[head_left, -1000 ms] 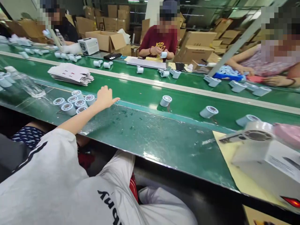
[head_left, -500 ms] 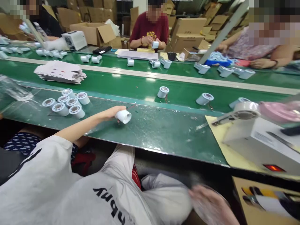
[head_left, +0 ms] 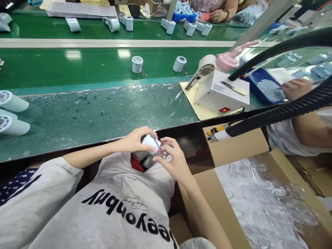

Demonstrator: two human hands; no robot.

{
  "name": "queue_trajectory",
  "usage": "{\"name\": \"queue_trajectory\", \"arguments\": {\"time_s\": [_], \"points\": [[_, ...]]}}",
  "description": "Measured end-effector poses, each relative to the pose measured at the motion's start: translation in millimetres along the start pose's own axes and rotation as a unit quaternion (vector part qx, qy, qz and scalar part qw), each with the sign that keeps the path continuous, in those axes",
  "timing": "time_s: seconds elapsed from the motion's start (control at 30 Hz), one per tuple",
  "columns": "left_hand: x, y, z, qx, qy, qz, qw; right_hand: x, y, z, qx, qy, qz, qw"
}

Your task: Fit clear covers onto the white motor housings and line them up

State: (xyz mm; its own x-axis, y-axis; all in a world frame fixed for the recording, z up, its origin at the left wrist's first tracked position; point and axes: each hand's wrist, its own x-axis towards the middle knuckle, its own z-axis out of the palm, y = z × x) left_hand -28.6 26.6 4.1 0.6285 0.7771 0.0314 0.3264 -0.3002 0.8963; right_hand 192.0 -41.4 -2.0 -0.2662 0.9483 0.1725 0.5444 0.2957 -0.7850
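While the left hand (head_left: pixel 137 139) grips a pale housing (head_left: pixel 150 143) over the lap, nearer than the white box (head_left: pixel 225 93) and to its left, the right hand (head_left: pixel 175 159) has bent fingers at the thin wires (head_left: pixel 160 148) on the housing's near right side; can't tell if it pinches them. Both hands sit just off the table edge.

Nearer than the white box, lower right: open carton (head_left: pixel 223 207), clear plastic parts (head_left: pixel 280 207) inside. Between carton and white box, a pen-like tool (head_left: pixel 220 135) on a ribbed black hose (head_left: pixel 275 116), over cardboard.

White box itself: on yellow sheet (head_left: pixel 192 103) on the table (head_left: pixel 90 117), red switch (head_left: pixel 224 110) lit, knife (head_left: pixel 234 88) lying on top, pink item (head_left: pixel 227 61) behind, fan-type part (head_left: pixel 206 69) at its left. Right of it, a co-worker's hand (head_left: pixel 297 88) at a blue tray (head_left: pixel 252 83) of small pieces.

Well left of the white box, pale cylinders (head_left: pixel 14 125) at the table's far left. Beyond the table, green belt (head_left: pixel 85 69) with two wired cylinders (head_left: pixel 137 65), apart, left of the white box. Past the pale strip (head_left: pixel 103 43), handled parts (head_left: pixel 168 27), paper stack (head_left: pixel 83 10), blue container (head_left: pixel 184 17), another person's hand (head_left: pixel 219 15).
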Motion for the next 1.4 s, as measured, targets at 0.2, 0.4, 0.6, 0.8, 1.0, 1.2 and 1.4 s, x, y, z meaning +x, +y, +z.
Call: {"name": "queue_trajectory", "arguments": {"time_s": [0.2, 0.4, 0.6, 0.8, 1.0, 1.2, 1.4], "points": [[-2, -15, 13.0, 0.013, -0.017, 0.064, 0.998, -2, -4, -1, 0.13, 0.086, 0.071, 0.985], [-9, -9, 12.9, -0.105, -0.074, 0.024, 0.991, -3, -1, -8, 0.241, 0.076, 0.089, 0.963], [-15, 3, 11.0, -0.217, -0.06, -0.083, 0.971, -14, 1, -10, 0.116, 0.011, -0.008, 0.993], [-17, 5, 7.2, -0.181, -0.082, -0.02, 0.98, -24, 6, -9, 0.176, 0.006, 0.01, 0.984], [-20, 4, 4.7, -0.168, -0.094, 0.058, 0.98, -26, 2, -12, 0.215, 0.006, 0.036, 0.976], [-21, 3, 2.8, -0.128, -0.09, 0.112, 0.981, -27, 1, -10, 0.275, -0.01, 0.083, 0.958], [-23, 2, 2.7, -0.106, -0.084, 0.136, 0.981, -26, 2, -8, 0.331, -0.019, 0.124, 0.935]]}}
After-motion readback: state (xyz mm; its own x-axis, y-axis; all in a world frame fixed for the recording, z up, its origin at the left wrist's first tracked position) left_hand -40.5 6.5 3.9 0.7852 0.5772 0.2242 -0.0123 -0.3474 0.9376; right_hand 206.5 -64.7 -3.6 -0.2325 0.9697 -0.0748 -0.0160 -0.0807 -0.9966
